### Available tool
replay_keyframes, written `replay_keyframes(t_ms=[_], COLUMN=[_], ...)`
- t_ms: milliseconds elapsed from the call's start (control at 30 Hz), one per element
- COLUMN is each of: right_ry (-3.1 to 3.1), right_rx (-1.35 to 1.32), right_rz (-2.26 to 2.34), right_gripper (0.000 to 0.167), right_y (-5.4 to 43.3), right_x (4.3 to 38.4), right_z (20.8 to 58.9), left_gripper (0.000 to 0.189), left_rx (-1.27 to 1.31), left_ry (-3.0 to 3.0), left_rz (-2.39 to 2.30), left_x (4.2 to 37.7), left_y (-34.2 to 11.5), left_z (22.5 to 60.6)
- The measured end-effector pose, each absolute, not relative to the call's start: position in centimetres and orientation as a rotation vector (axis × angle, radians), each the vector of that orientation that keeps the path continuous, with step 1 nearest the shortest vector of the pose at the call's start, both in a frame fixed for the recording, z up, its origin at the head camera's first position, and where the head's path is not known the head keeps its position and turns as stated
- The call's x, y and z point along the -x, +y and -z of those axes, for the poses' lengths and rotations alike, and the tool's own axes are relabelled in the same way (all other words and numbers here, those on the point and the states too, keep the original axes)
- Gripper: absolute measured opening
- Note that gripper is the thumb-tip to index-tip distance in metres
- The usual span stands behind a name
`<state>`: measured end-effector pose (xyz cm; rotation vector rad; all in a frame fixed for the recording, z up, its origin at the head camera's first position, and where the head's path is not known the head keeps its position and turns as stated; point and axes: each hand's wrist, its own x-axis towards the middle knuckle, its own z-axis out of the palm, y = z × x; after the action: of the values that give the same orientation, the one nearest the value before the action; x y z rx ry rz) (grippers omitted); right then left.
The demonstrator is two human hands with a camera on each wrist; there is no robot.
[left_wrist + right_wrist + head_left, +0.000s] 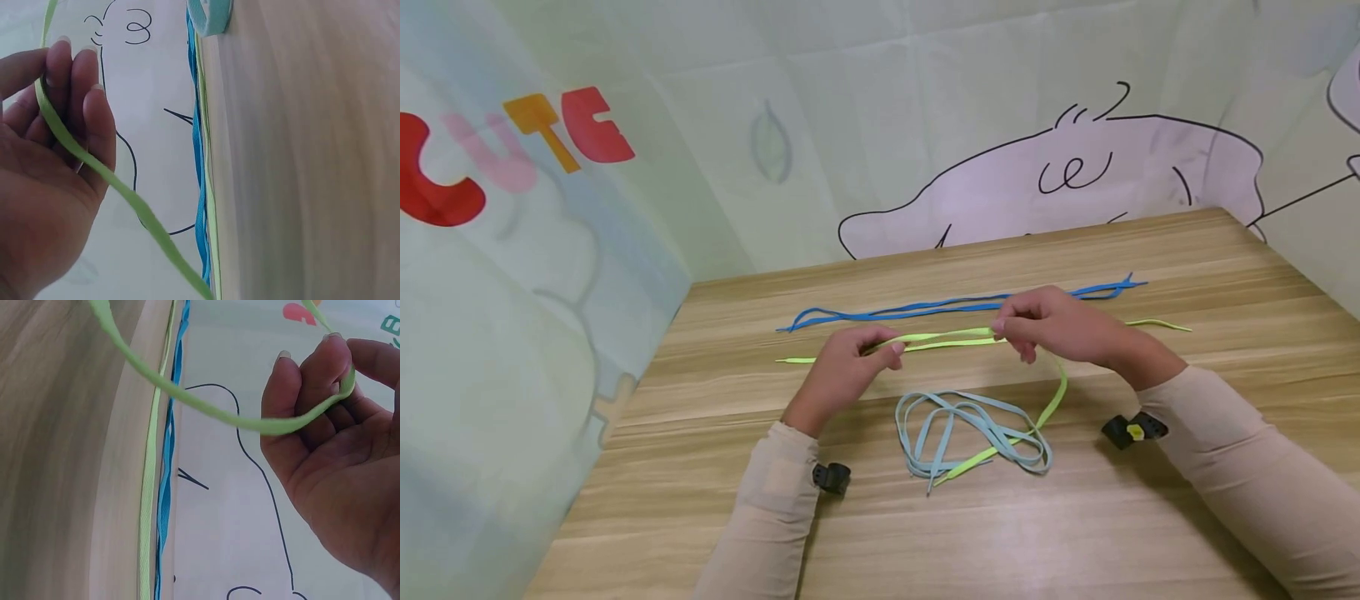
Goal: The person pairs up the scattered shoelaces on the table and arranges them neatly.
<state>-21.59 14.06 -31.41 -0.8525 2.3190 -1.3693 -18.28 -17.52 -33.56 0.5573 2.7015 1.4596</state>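
A flat yellow-green shoelace (951,334) runs between both hands, raised over the wooden table. My left hand (850,364) pinches it between thumb and fingers, and in the left wrist view the lace (128,194) crosses the palm. To the right, my right hand (1063,327) pinches the same lace, and its loose end (1054,400) hangs down across a light blue shoelace. A second length of yellow-green lace lies along the table behind the hands. That light blue shoelace (977,410) sits in loose loops in front of the hands.
A blue shoelace (910,312), folded lengthwise, lies stretched out beyond the hands. The wood-grain table (985,542) meets a printed cloth backdrop (790,133) at its back and left. Small black devices (831,478) are worn on both wrists.
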Motion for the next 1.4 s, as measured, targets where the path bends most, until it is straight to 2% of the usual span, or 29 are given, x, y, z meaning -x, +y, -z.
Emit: replay_keyframes(t_ms=[400, 733, 1000, 1400], right_ry=[2.291, 2.288, 2.292, 2.366], right_rx=[0.824, 0.818, 0.770, 0.706], right_rz=[1.460, 1.628, 1.722, 1.814], right_gripper=[0.023, 0.026, 0.024, 0.027], right_y=[15.2, 15.3, 15.1, 15.6], right_x=[21.8, 21.9, 21.7, 21.8], right_z=[30.7, 30.5, 30.5, 30.3], left_gripper=[0.031, 0.044, 0.034, 0.036], left_rx=[-0.468, -0.353, -0.200, -0.189], left_ry=[2.738, 2.742, 2.817, 2.769], left_rz=[-1.467, -1.617, -1.729, -1.815], left_x=[18.6, 18.9, 19.1, 19.2], left_y=[-18.1, -18.4, -18.9, -19.5], left_z=[33.5, 33.7, 33.8, 33.1])
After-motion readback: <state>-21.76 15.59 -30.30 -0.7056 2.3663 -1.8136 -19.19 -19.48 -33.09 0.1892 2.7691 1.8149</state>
